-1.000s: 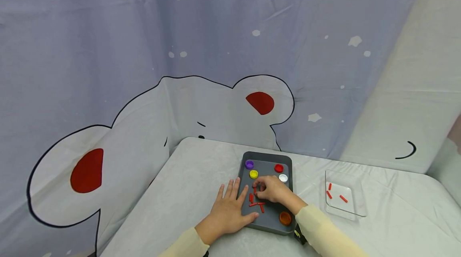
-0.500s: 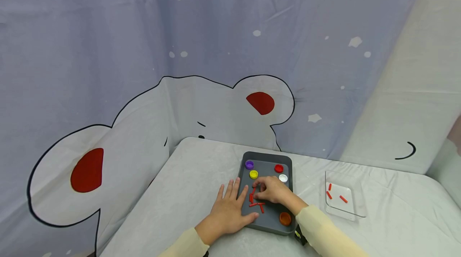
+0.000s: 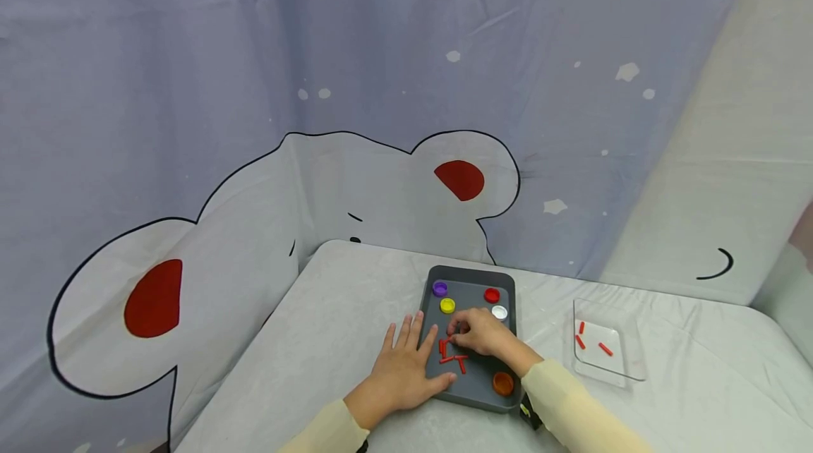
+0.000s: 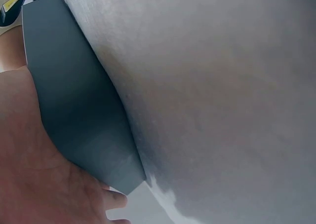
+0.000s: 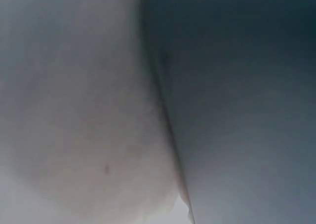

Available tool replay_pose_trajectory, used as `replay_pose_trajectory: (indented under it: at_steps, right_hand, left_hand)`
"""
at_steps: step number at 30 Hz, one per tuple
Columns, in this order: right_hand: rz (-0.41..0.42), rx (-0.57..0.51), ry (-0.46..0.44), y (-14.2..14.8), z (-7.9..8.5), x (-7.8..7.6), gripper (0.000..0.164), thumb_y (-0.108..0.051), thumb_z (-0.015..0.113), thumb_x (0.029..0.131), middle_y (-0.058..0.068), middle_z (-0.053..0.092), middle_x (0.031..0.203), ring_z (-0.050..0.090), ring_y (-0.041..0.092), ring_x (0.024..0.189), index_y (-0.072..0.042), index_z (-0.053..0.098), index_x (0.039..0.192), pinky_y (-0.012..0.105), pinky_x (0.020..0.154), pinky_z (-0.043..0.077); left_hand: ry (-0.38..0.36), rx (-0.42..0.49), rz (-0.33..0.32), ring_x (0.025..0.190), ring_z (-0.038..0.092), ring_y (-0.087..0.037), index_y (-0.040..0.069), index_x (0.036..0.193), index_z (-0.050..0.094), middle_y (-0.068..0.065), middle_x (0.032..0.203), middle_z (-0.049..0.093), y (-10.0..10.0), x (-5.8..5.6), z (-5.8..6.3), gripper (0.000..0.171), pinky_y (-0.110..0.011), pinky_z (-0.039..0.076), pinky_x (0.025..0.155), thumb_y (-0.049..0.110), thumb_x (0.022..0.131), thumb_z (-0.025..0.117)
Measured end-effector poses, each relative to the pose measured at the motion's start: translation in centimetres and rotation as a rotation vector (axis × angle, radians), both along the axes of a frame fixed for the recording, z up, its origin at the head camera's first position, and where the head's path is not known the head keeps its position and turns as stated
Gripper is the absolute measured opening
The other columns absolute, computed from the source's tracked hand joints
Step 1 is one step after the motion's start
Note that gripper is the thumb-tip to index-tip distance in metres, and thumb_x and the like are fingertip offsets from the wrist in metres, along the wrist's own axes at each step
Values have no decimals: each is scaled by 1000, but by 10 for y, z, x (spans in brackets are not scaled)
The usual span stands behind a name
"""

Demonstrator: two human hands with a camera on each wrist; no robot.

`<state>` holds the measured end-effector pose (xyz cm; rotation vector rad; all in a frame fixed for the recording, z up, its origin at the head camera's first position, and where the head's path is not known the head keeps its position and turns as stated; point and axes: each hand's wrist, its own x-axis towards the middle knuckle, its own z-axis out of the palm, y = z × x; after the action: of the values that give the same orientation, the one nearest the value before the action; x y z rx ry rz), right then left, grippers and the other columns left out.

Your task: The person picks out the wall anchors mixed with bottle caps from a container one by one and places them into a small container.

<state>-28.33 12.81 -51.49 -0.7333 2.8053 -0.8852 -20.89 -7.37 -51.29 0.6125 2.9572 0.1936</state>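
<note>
Over white cloth (image 3: 336, 333), the left grip (image 3: 401, 372) spreads across a tray edge (image 3: 426, 294) (the right grip (image 3: 480, 332) pinches a red stick (image 3: 448, 340)).

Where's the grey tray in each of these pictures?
Head: the grey tray is right of centre, in the lower half.
Left wrist: the grey tray slants from top left toward bottom middle.
Right wrist: the grey tray is probably the blurred dark area filling the right half.
Shared landmark: the left hand, by the tray in the head and left wrist views.
</note>
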Motion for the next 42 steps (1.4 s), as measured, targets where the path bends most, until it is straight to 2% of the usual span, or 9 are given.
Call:
replay_pose_trajectory:
  at_steps: [9,14,17,20,29,34,42]
  right_hand:
    - [-13,18,-25,6,6,0,11,-2,76,84,-5,60,68,51,11,59,-12,71,84,25,54,42]
    - [-38,34,2,8,8,2,14,0,74,86,-2,60,71,51,13,62,-13,74,92,27,57,44]
    - [-63,44,53,8,9,3,11,-3,74,86,-3,61,72,51,12,63,-13,72,91,28,59,46]
    - [-75,62,72,8,9,5,9,-9,76,84,-5,60,70,50,11,63,-14,68,84,28,60,45]
    - [-80,120,36,3,6,5,29,-35,88,77,-9,58,70,50,9,65,-17,66,78,28,61,44]
    - [-126,144,41,-1,6,6,33,-39,90,74,-7,56,70,49,10,65,-18,64,74,28,60,43]
    - [-161,174,56,-4,5,10,33,-38,89,75,-4,55,72,49,12,66,-18,63,72,30,61,44]
  left_hand:
    - [7,9,-1,156,9,-37,17,161,29,-16,170,9,0,-1,0,92,-62,10,121,78,93,37]
    - [5,0,7,156,9,-36,18,161,29,-14,170,9,0,-1,0,93,-61,10,121,80,93,36]
    - [1,-2,7,156,9,-36,18,161,29,-14,170,9,0,0,0,93,-61,10,121,81,92,35]
    - [-1,-1,5,156,9,-36,18,161,30,-14,170,9,0,0,-2,93,-61,10,121,81,92,35]
    - [10,2,-5,156,9,-36,18,161,29,-15,170,9,-1,-1,-2,94,-61,10,121,81,92,34]
    - [7,4,-6,156,9,-36,17,161,30,-15,170,9,-1,-1,-1,93,-61,10,121,80,93,35]
    - [13,2,-4,156,9,-36,17,161,30,-15,170,10,0,0,0,92,-61,10,121,79,93,35]
